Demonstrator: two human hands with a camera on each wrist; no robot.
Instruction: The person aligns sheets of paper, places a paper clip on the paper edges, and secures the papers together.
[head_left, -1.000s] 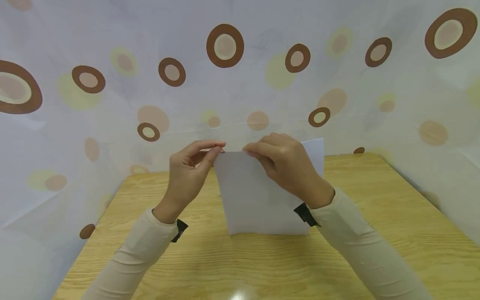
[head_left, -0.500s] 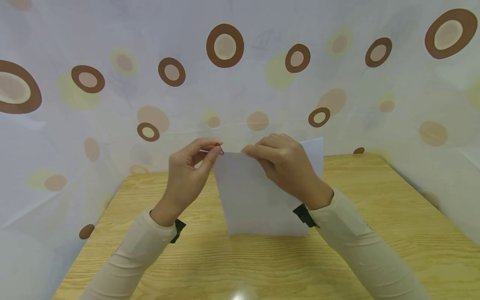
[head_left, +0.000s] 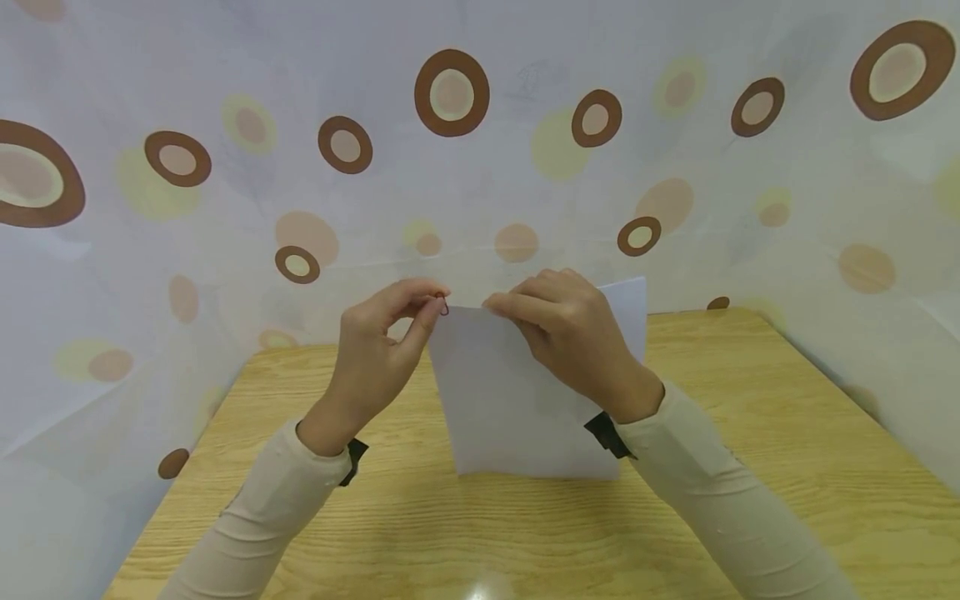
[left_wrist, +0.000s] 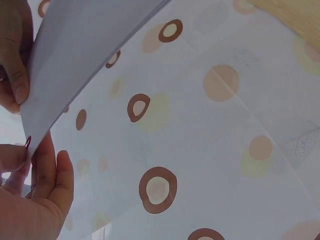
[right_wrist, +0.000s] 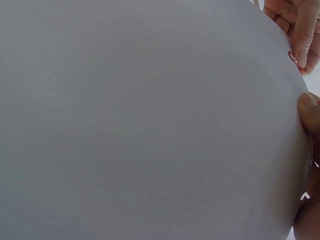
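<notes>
A white sheaf of paper (head_left: 517, 400) is held upright over the table; the left wrist view shows layered edges. My left hand (head_left: 375, 350) pinches a red paper clip (head_left: 444, 305) between thumb and index finger at the paper's top left corner. In the left wrist view, the paper clip (left_wrist: 28, 142) lies against the paper's edge. My right hand (head_left: 573, 333) grips the top edge a little to the right, thumb on the near face. The right wrist view is mostly filled by the paper (right_wrist: 150, 120), with the paper clip (right_wrist: 295, 60) at its upper right edge.
Below the hands is a wooden table (head_left: 300, 525). A pale cloth (head_left: 480, 192) with brown and yellow circles surrounds it at the back and sides. Black straps (head_left: 609, 435) show at both wrists.
The red paper clip has turned from lying nearly flat to pointing downward, its loop now showing over the near face of the paper. The hands and paper have barely shifted.
</notes>
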